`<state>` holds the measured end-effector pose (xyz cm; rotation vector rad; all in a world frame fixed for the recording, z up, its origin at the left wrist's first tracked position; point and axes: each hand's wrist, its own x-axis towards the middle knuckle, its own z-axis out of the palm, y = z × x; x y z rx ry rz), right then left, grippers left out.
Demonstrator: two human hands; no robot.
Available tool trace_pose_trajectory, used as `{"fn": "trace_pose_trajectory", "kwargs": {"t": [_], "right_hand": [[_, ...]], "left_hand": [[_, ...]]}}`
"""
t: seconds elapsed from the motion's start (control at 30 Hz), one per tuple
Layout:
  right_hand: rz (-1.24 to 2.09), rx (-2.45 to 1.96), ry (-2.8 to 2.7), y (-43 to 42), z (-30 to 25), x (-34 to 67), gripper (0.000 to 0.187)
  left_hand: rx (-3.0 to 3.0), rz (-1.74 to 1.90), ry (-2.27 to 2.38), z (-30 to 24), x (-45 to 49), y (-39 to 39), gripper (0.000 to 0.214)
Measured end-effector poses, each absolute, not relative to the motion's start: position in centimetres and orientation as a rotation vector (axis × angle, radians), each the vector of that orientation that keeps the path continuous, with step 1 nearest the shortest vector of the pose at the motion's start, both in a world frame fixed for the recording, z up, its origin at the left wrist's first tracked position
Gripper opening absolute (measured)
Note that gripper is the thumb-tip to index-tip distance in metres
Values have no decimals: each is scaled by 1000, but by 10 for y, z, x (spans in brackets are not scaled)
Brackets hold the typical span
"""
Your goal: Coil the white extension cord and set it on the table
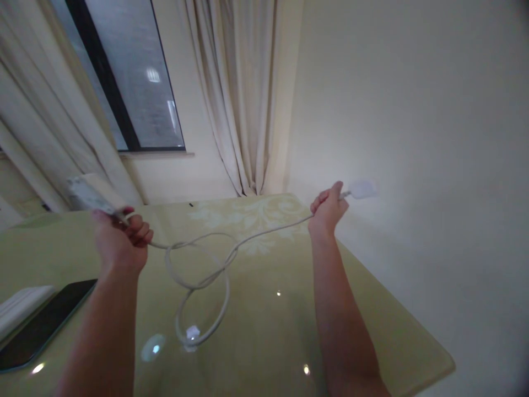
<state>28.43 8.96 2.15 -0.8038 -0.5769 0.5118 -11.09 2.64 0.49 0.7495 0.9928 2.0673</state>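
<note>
Stretched between my hands is a white power strip's cord (270, 230), with several loose loops hanging in its middle over the table. My left hand (124, 242) is closed around the cord end of the white power strip (99, 193), which is blurred and tilts up to the left. On the other side, my right hand (329, 210) grips the cord just behind a white plug (361, 189). The plug points right, in front of the wall, and its prongs cannot be made out.
A glossy yellow-green table (264, 353) lies below my hands. At its left are a dark phone (47, 325) and a white box-like object (22, 309). Beyond stand curtains (239, 94) and a window (132, 71); a wall (413, 138) borders the right edge.
</note>
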Motion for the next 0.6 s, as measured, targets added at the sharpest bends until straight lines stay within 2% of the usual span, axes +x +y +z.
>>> {"fn": "trace_pose_trajectory", "kwargs": {"t": [0.1, 0.23, 0.33, 0.5, 0.6], "right_hand": [[628, -895, -1217, 75, 25, 253, 56], [754, -965, -1939, 46, 25, 210, 25], [816, -1013, -2290, 33, 18, 180, 14], [1005, -880, -2492, 26, -3, 133, 29], [1284, -861, -2248, 22, -18, 113, 24]], "left_hand": [[691, 1997, 927, 19, -72, 20, 63], [671, 1933, 762, 30, -50, 11, 65], [670, 1941, 657, 33, -49, 4, 66], [766, 1944, 525, 34, -39, -3, 65], [812, 1924, 439, 35, -28, -4, 64]]}}
